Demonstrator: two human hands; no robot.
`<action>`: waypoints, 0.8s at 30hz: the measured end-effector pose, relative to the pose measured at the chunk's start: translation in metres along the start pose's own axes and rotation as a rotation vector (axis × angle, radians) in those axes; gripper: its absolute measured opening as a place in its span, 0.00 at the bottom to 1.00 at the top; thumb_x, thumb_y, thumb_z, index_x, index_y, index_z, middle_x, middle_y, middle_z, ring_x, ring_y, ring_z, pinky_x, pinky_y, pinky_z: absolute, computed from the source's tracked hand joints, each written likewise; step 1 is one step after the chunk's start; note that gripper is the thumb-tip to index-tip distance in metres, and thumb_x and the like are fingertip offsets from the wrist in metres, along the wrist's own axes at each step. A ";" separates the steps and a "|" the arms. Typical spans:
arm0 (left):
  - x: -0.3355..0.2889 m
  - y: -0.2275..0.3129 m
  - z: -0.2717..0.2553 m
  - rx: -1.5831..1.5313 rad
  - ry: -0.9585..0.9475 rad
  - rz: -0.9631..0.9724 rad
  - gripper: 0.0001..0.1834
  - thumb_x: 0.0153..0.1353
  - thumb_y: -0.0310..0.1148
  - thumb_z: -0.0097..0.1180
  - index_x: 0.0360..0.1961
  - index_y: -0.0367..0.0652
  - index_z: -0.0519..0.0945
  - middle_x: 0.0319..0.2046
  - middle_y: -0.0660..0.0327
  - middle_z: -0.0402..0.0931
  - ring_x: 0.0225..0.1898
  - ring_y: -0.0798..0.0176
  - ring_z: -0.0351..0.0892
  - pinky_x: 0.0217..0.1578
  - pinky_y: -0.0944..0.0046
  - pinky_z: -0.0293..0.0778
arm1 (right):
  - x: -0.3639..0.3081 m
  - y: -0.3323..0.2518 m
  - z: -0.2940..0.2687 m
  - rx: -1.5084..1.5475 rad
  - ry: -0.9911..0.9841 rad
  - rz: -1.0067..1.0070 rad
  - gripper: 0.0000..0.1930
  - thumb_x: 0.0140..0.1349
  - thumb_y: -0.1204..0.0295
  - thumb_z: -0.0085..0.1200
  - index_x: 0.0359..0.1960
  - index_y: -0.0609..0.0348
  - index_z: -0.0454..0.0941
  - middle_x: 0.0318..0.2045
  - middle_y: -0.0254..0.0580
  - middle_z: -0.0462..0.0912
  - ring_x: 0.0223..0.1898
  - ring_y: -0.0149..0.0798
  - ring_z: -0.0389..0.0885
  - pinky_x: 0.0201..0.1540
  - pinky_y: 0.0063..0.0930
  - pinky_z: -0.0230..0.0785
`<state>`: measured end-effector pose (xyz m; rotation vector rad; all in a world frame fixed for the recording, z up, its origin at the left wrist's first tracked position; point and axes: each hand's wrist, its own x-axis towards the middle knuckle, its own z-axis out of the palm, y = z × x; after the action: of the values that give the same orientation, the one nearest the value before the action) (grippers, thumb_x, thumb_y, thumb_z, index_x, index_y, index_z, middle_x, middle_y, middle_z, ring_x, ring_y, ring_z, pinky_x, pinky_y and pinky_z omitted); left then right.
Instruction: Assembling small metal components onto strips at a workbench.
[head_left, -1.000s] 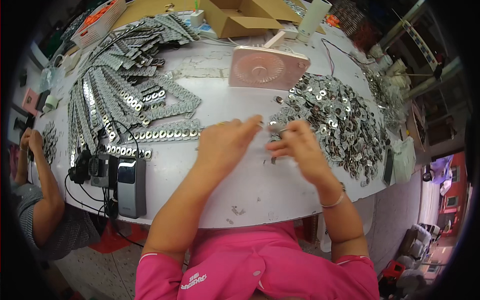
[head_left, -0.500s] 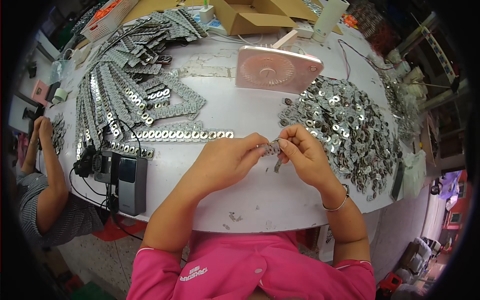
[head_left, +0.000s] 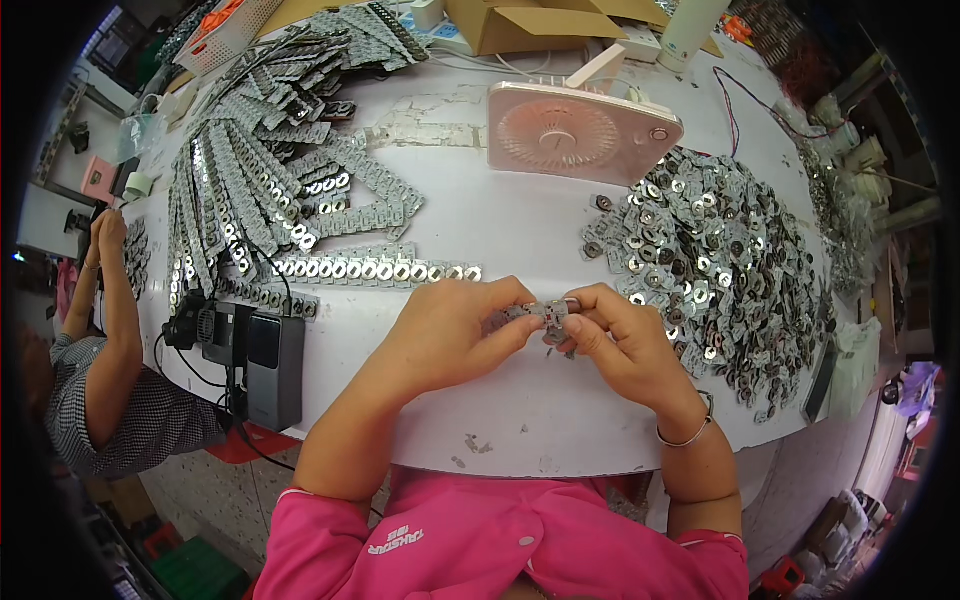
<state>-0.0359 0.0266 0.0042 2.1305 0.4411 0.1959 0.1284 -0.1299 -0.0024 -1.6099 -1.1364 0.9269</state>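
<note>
My left hand (head_left: 450,325) is closed, pinching a short row of small grey pieces (head_left: 535,312) between thumb and index finger. My right hand (head_left: 632,345) is closed on a piece at the other end of that row, its thumb close to my left thumb. The fingers partly hide the pieces, and how they join cannot be seen. Beyond my left hand lies a straight strip of linked grey pieces with shiny round discs (head_left: 380,270). To the right of my right hand is a big heap of loose pieces of similar look (head_left: 725,270).
Many finished-looking strips (head_left: 235,180) are stacked at the left. A pink fan (head_left: 575,140) stands ahead, before an open cardboard box (head_left: 540,28). A grey power bank (head_left: 274,370) with cables sits near the left edge. At far left, another person's hands (head_left: 108,235) are at work.
My hands have come closer together, and the pieces are now pressed between both thumbs. The bit that hung below my right fingers is drawn in near them. The whole view has shifted slightly.
</note>
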 end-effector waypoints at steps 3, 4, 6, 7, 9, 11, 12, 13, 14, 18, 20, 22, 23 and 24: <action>0.000 0.003 -0.005 -0.087 -0.127 -0.046 0.07 0.63 0.31 0.61 0.38 0.39 0.83 0.22 0.62 0.81 0.22 0.73 0.76 0.24 0.70 0.70 | -0.001 -0.009 -0.001 -0.128 -0.041 -0.004 0.10 0.72 0.67 0.49 0.42 0.62 0.76 0.26 0.38 0.84 0.28 0.27 0.82 0.33 0.21 0.74; -0.001 0.001 -0.005 -0.182 -0.162 -0.041 0.07 0.64 0.31 0.60 0.38 0.38 0.83 0.23 0.62 0.81 0.23 0.73 0.76 0.24 0.71 0.70 | -0.003 -0.011 -0.003 -0.002 -0.086 0.036 0.10 0.72 0.67 0.49 0.42 0.62 0.76 0.26 0.37 0.84 0.28 0.26 0.82 0.32 0.20 0.73; -0.002 0.003 -0.009 -0.371 -0.235 -0.040 0.07 0.64 0.30 0.60 0.37 0.38 0.82 0.24 0.62 0.82 0.23 0.75 0.76 0.24 0.71 0.70 | -0.007 -0.014 -0.007 0.249 -0.168 0.116 0.10 0.73 0.67 0.49 0.41 0.62 0.76 0.25 0.34 0.82 0.29 0.24 0.81 0.31 0.19 0.72; -0.002 0.009 -0.013 -0.464 -0.275 -0.045 0.06 0.65 0.30 0.59 0.37 0.38 0.82 0.25 0.63 0.82 0.24 0.75 0.75 0.25 0.72 0.70 | -0.008 -0.011 -0.007 0.401 -0.181 0.128 0.10 0.73 0.67 0.48 0.40 0.62 0.76 0.25 0.33 0.82 0.29 0.23 0.80 0.31 0.18 0.72; -0.003 0.014 -0.010 -0.466 -0.217 -0.020 0.06 0.64 0.29 0.59 0.37 0.38 0.81 0.25 0.63 0.82 0.24 0.75 0.75 0.25 0.71 0.70 | -0.009 -0.003 -0.003 0.710 -0.210 0.147 0.11 0.73 0.66 0.48 0.38 0.62 0.76 0.25 0.31 0.81 0.29 0.22 0.79 0.29 0.17 0.70; -0.003 0.014 0.002 -0.281 -0.020 0.044 0.05 0.63 0.28 0.60 0.38 0.38 0.81 0.25 0.62 0.82 0.22 0.73 0.76 0.25 0.70 0.70 | -0.003 -0.004 -0.001 0.562 -0.068 0.167 0.10 0.73 0.67 0.49 0.38 0.61 0.76 0.24 0.32 0.81 0.27 0.22 0.78 0.29 0.17 0.69; -0.001 0.013 0.005 -0.128 0.043 0.126 0.05 0.62 0.27 0.61 0.38 0.38 0.81 0.24 0.62 0.81 0.22 0.71 0.76 0.24 0.69 0.70 | -0.001 -0.004 0.000 0.485 -0.003 0.181 0.10 0.73 0.67 0.49 0.37 0.61 0.76 0.24 0.33 0.80 0.27 0.22 0.78 0.28 0.18 0.68; 0.002 0.011 0.009 0.026 0.106 0.208 0.06 0.61 0.27 0.62 0.39 0.39 0.81 0.24 0.62 0.80 0.21 0.69 0.76 0.23 0.68 0.70 | -0.001 -0.004 0.001 0.367 0.031 0.154 0.10 0.72 0.67 0.49 0.37 0.61 0.76 0.24 0.33 0.80 0.26 0.22 0.77 0.28 0.18 0.68; 0.004 0.011 0.012 0.179 0.170 0.289 0.07 0.59 0.26 0.62 0.39 0.40 0.80 0.23 0.61 0.80 0.20 0.67 0.77 0.23 0.67 0.69 | -0.002 -0.003 0.003 0.248 0.064 0.127 0.10 0.72 0.67 0.50 0.37 0.61 0.76 0.24 0.33 0.80 0.26 0.22 0.77 0.28 0.18 0.68; 0.007 0.012 0.018 0.483 0.318 0.328 0.08 0.56 0.32 0.64 0.36 0.47 0.79 0.21 0.66 0.74 0.20 0.60 0.74 0.23 0.62 0.67 | -0.006 0.002 0.009 -0.030 0.096 -0.078 0.10 0.71 0.67 0.51 0.35 0.61 0.76 0.20 0.36 0.78 0.23 0.23 0.76 0.27 0.20 0.67; 0.010 0.010 0.020 0.463 0.419 0.303 0.08 0.55 0.32 0.65 0.36 0.48 0.79 0.20 0.67 0.72 0.19 0.62 0.73 0.23 0.63 0.66 | -0.009 -0.008 0.013 0.025 0.113 -0.044 0.10 0.70 0.68 0.51 0.35 0.61 0.75 0.18 0.36 0.77 0.21 0.23 0.75 0.26 0.21 0.66; 0.010 0.013 0.020 0.447 0.401 0.355 0.10 0.54 0.28 0.65 0.37 0.45 0.80 0.21 0.65 0.75 0.19 0.62 0.74 0.22 0.63 0.66 | -0.007 -0.012 0.011 0.094 0.163 0.010 0.09 0.70 0.68 0.52 0.34 0.61 0.75 0.17 0.37 0.76 0.20 0.24 0.74 0.25 0.22 0.66; 0.009 0.015 0.019 0.439 0.392 0.381 0.10 0.53 0.26 0.66 0.38 0.44 0.81 0.22 0.64 0.76 0.19 0.62 0.75 0.22 0.63 0.66 | -0.004 -0.013 0.006 0.134 0.207 0.041 0.09 0.69 0.68 0.52 0.35 0.61 0.75 0.17 0.38 0.76 0.19 0.24 0.74 0.24 0.22 0.66; 0.009 0.017 0.020 0.465 0.382 0.392 0.10 0.54 0.26 0.66 0.38 0.44 0.81 0.22 0.64 0.76 0.19 0.62 0.75 0.22 0.63 0.66 | -0.003 -0.012 0.003 0.173 0.254 0.072 0.09 0.69 0.69 0.52 0.35 0.61 0.75 0.17 0.38 0.76 0.18 0.25 0.73 0.24 0.22 0.65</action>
<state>-0.0175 0.0057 0.0066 2.6338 0.2992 0.8000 0.1219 -0.1298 0.0087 -1.5827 -0.8071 0.8162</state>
